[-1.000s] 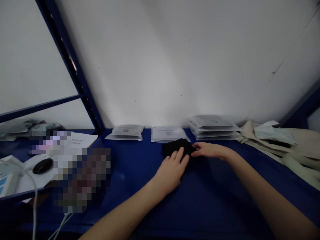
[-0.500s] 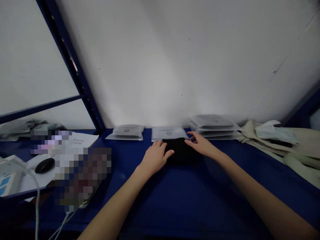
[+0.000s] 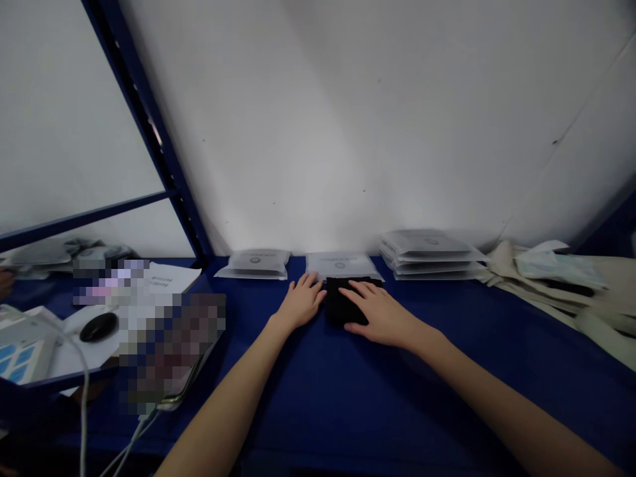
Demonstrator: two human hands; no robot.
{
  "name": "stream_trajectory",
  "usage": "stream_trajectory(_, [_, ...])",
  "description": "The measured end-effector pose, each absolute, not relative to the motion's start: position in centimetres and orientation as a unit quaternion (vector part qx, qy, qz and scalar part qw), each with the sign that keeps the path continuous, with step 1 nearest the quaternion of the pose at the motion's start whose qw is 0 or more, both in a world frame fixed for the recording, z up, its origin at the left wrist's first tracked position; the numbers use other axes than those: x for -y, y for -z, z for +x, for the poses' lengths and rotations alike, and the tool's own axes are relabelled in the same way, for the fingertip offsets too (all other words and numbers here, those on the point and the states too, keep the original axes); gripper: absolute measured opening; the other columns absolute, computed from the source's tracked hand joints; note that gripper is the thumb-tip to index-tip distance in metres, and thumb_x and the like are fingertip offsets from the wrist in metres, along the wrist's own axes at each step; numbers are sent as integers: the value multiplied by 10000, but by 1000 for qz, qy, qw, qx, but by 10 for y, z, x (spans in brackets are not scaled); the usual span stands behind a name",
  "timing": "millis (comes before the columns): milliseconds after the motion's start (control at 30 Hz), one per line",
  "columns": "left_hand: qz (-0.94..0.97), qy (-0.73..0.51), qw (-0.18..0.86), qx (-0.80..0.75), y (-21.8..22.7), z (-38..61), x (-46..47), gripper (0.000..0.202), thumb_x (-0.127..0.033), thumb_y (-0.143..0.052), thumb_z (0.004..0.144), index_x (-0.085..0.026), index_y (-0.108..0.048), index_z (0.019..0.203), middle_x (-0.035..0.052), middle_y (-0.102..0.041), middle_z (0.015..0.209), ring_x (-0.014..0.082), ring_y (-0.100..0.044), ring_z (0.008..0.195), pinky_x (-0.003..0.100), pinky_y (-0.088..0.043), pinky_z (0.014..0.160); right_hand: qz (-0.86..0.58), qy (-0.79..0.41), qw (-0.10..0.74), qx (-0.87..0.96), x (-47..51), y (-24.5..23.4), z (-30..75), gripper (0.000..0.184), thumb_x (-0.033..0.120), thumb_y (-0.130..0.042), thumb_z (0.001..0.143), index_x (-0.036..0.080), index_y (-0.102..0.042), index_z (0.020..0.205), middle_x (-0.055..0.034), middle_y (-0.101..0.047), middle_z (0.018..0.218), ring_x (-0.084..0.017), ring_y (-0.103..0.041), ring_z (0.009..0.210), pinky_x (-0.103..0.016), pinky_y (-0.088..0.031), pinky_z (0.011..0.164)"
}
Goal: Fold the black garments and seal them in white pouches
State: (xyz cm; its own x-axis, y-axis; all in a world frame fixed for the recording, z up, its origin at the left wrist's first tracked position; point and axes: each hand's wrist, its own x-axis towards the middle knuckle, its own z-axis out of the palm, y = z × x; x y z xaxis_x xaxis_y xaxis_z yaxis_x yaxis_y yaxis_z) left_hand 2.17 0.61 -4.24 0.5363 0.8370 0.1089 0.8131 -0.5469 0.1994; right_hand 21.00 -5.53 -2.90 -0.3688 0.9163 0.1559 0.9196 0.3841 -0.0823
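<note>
A folded black cloth (image 3: 340, 308) lies on the blue tabletop (image 3: 318, 404), in front of a frosted plastic bag (image 3: 325, 264). My right hand (image 3: 380, 311) rests flat on top of the cloth, its fingers spread toward the left. Beside the cloth's left edge is my left hand (image 3: 302, 303), fingers stretched forward and apart, the fingertips close to the bag's near edge. Whether the left fingers touch the cloth I cannot tell. What sort of garment or fabric the cloth is does not show.
Another frosted bag (image 3: 254, 264) lies to the left, and a stack of several bags (image 3: 427, 248) stands right along the white wall. Beige fabric (image 3: 551, 291) is heaped at the far right. Papers (image 3: 169, 281), a black mouse (image 3: 98, 327) and a white cable (image 3: 84, 404) are at left.
My right hand has moved from the cloth's far right corner onto its top. My left hand has come off the cloth to its left side. The cloth looks more compact.
</note>
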Motion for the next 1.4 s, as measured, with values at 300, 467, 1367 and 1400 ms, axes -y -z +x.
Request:
stream_trajectory(300, [870,-122,39,-476,49,24,-7,511,-292,-270,928,-86,-307,1394,126,-272,1492,240,-252,1360,420,-299,1061,-564,123,80,813,50,39,193,584,192,-524,769,188,-446,1348,-129,-429,1407,-327,-406,1251,-481,-367,977])
stream_trajectory(467, [870,-127,42,-474,52,24,-10,545,-230,-278,899,-50,-246,1413,156,-227,1503,232,-232,1373,406,-292,1069,-564,120,84,812,42,47,188,593,192,-487,799,155,-395,1384,-143,-364,1449,-323,-331,1310,-510,-319,1015])
stream_trajectory(1367, [871,-160,61,-460,53,22,-12,635,-178,-341,793,-68,-253,1412,129,-227,1504,229,-216,1372,401,-279,1081,-587,31,95,803,15,44,183,730,487,-471,831,68,-329,1411,-187,-308,1465,-325,-297,1337,-465,-277,1054])
stream_trajectory(1400, [872,-160,60,-458,53,22,-11,622,-184,-335,803,-68,-260,1409,131,-234,1501,230,-221,1369,403,-281,1079,-597,43,93,796,13,45,186,742,510,-468,830,60,-336,1405,-199,-312,1461,-330,-304,1333,-463,-279,1050])
